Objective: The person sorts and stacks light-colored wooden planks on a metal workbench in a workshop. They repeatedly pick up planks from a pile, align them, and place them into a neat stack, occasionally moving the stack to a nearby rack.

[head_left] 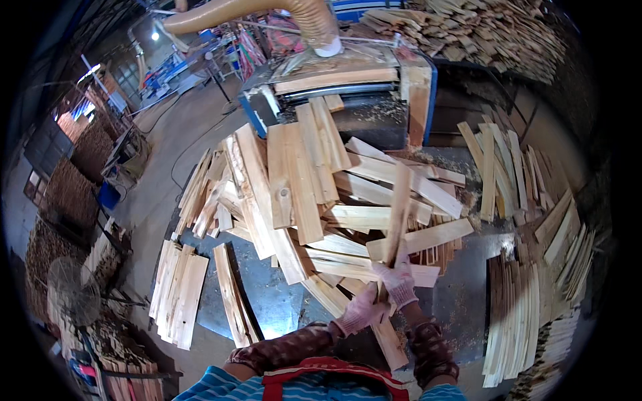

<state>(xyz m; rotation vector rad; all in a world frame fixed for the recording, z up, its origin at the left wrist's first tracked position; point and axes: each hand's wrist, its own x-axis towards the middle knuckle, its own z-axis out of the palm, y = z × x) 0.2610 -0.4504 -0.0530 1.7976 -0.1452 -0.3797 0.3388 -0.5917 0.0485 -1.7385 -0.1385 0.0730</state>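
Note:
My right hand (pixel 399 281), in a pale pinkish work glove, is closed around a narrow wooden board (pixel 399 212) that points up and away from me. My left hand (pixel 361 314), gloved alike, closes on wood just below and left of it. Another length of board (pixel 390 344) shows under the hands toward my body; whether it is the same piece I cannot tell. Ahead lies a loose heap of pale boards (pixel 364 217), crossing at many angles. Wider boards (pixel 294 180) rest on top, reaching toward the machine's opening.
Beyond the heap stands a blue-sided machine (pixel 341 110) with a roller and a tan hose (pixel 307 20). The metal table (pixel 277 314) carries a board stack (pixel 179 294) at left and a taller stack (pixel 511 321) at right. More wood is piled at far right (pixel 475 33).

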